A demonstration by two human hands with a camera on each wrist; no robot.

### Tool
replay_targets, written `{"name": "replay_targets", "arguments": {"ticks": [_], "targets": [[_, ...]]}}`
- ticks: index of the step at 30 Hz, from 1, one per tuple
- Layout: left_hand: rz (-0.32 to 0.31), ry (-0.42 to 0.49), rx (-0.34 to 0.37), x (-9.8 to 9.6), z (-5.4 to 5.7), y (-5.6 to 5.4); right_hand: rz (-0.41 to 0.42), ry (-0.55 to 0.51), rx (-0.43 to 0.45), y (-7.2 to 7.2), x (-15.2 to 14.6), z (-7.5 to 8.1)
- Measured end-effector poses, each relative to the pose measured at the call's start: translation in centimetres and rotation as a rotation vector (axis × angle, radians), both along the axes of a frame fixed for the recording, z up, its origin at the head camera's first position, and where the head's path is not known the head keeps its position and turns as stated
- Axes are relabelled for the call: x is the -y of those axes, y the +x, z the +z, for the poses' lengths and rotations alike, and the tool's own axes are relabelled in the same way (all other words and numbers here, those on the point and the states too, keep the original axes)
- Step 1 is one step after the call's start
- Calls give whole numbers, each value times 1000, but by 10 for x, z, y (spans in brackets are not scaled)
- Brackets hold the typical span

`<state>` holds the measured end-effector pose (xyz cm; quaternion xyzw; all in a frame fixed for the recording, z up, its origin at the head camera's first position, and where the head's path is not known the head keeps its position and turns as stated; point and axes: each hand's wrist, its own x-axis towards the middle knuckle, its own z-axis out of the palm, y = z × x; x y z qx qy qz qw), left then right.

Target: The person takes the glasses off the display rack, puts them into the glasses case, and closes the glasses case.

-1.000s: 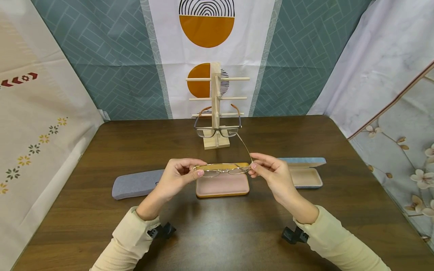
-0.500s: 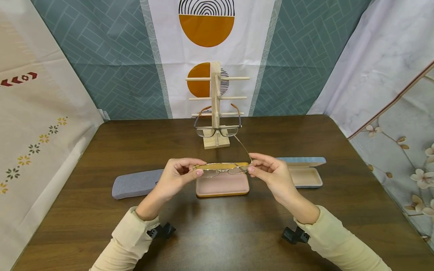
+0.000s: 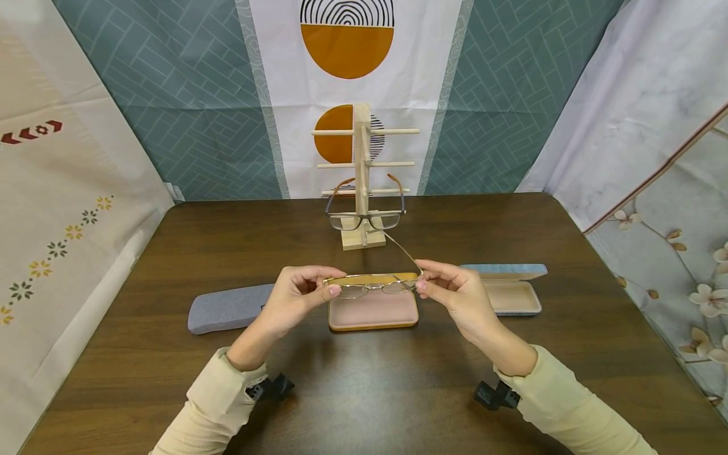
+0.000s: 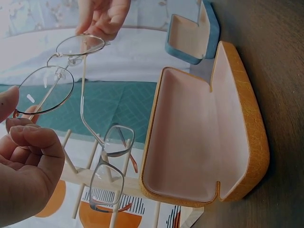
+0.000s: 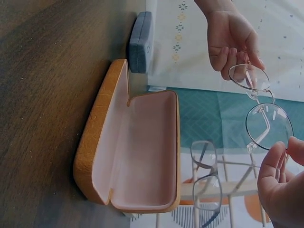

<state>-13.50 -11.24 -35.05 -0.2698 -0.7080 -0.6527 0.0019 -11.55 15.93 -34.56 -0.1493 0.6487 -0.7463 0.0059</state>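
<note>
My left hand [image 3: 304, 291] pinches the left end of a pair of thin gold-rimmed eyeglasses [image 3: 373, 287] between thumb and fingers. At the opposite end, the right hand [image 3: 459, 292] pinches the frame by its hinge. One temple [image 3: 402, 248] slants from the right hinge back toward the middle, partly folded. The other lies folded behind the lenses. Below the eyeglasses an orange-yellow glasses case [image 4: 190, 142] stands open, its pink lining bare; the lenses hover over it, apart from it.
A grey glasses case [image 3: 227, 309], closed, lies left, partly behind the left hand. An open blue case [image 3: 514, 298] sits right. Behind stands a wooden display rack [image 3: 361, 151] bearing dark-framed eyeglasses [image 3: 364, 220] on a low peg. Brown table [image 3: 364, 385] beneath everything.
The right temple has swung inward to the left, its tip moving from beside the dark-framed eyeglasses' right lens to near the rack's base. Both hands have barely moved.
</note>
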Motion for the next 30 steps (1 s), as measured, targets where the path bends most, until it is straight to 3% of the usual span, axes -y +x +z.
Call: {"name": "replay_targets", "arguments": {"ticks": [30], "targets": [[7,-1,1,1,1,0,24,8,-9,-1,0,-1]]}}
